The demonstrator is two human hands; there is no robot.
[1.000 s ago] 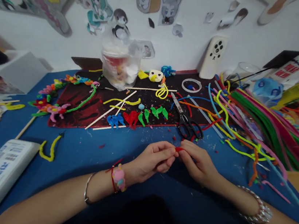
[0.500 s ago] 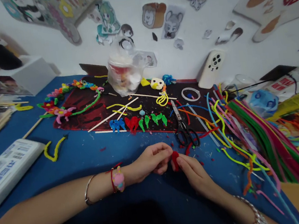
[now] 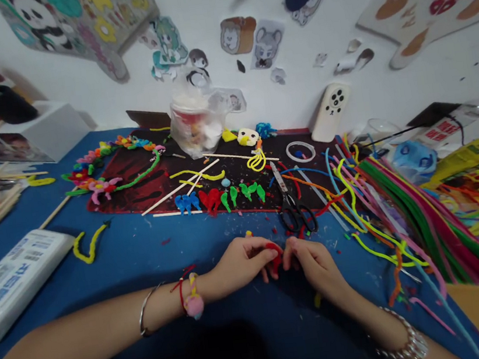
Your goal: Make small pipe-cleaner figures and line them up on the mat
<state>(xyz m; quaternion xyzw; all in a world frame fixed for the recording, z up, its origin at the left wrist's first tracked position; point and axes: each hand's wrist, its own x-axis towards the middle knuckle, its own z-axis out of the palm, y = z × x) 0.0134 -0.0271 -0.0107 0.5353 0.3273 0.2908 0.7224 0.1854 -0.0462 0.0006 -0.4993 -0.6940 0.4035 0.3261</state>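
Head view: I look down on a blue table (image 3: 152, 253) with both bare hands meeting low in the middle.
White box (image 3: 14, 280): lies flat at the far left, well apart from the hands.
Yellow pipe cleaner (image 3: 87, 246): a short curled piece just right of the box.
Left hand (image 3: 242, 264): nearly closed, with the fingers curled in. The thumb and fingertips pinch the left side of the red pipe cleaner, and I see bracelets on the wrist.
Red pipe cleaner (image 3: 274, 253): a small bent piece held between the two hands, low over the table. I cannot tell whether it touches the surface.
Right hand (image 3: 315, 264): fingers bent tight, pinching the right side of the same red piece.
Scissors (image 3: 294, 210): lie flat just beyond the hands, black handles nearest them.
Pipe cleaner pile (image 3: 421, 220): long strands of many colours fanned across the right side.
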